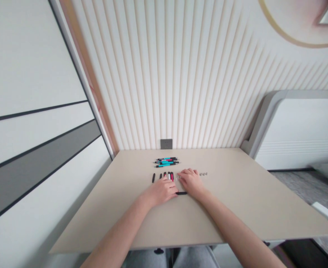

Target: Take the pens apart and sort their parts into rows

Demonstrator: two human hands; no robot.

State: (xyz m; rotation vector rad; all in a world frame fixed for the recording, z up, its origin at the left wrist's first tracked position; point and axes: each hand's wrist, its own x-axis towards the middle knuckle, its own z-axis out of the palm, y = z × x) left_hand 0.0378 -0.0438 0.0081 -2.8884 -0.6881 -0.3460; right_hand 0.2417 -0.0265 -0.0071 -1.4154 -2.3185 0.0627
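Note:
Both of my hands rest close together on the middle of a beige table point(222, 201). My left hand point(160, 191) has its fingertips at one end of a black pen barrel point(182, 193), and I cannot tell whether it grips the barrel. My right hand point(190, 182) sits just above that barrel, holding nothing visible. Its fingers lie next to a row of loose pen parts point(165, 176) in black, white and pink. Several assembled teal-and-black pens point(166, 162) lie side by side beyond the row. A few small metal pen parts point(203, 174) lie to the right.
The far table edge meets a ribbed cream wall panel with a grey wall socket point(166, 144). A white wall unit point(295, 134) stands beyond the right side. A striped grey-and-white wall point(38, 111) rises on the left.

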